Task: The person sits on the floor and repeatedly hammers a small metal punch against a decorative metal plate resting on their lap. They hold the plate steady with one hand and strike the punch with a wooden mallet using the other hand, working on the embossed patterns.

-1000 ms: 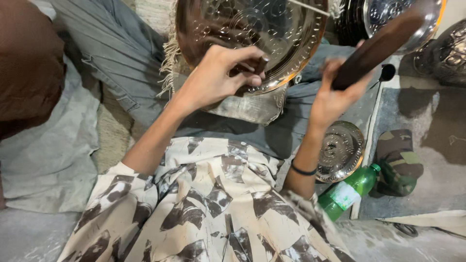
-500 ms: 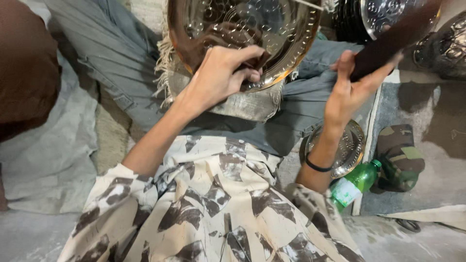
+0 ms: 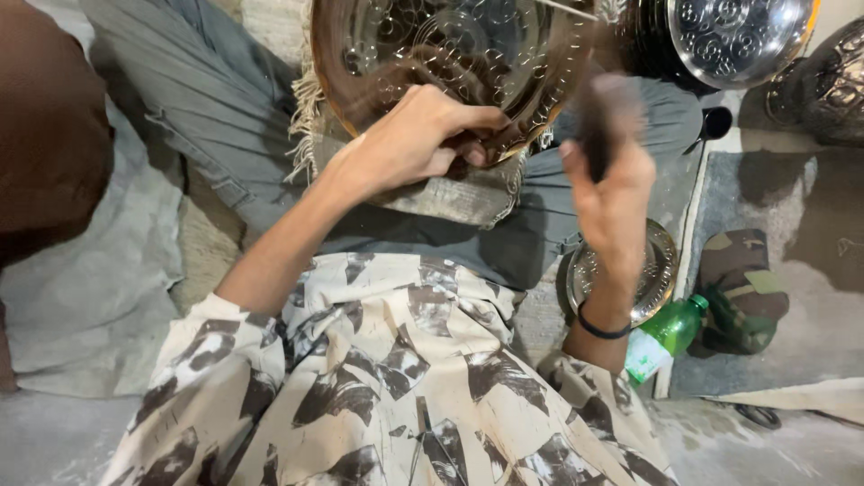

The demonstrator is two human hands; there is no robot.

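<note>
- A large embossed brass tray [image 3: 450,54] is rested on the lap, over a fringed cloth pad [image 3: 450,193] laid across grey trousers [image 3: 216,117].
- The near rim of the tray is covered by the left hand [image 3: 409,144], whose fingers are curled shut against the metal; whether a small tool is pinched beneath them cannot be told.
- A dark wooden mallet [image 3: 601,121], blurred by motion, is clenched in the right hand [image 3: 612,202], which is raised just right of the tray with the wrist bent upward.
- A black band [image 3: 601,331] is worn on the right wrist.
- A smaller engraved round metal plate [image 3: 652,270] is seen on the floor behind the right forearm.
- A green plastic bottle [image 3: 666,335] is laid tilted just beside that plate, touching a camouflage cloth [image 3: 742,288].
- A shiny embossed metal bowl [image 3: 733,36] is set at the top right, well apart from the hands, with a darker metal vessel [image 3: 828,85] near it at the edge.
- A patterned cream and brown shirt [image 3: 387,396] fills the lower part of the view.
- A pale sheet [image 3: 90,279] is spread on the floor at the left.
</note>
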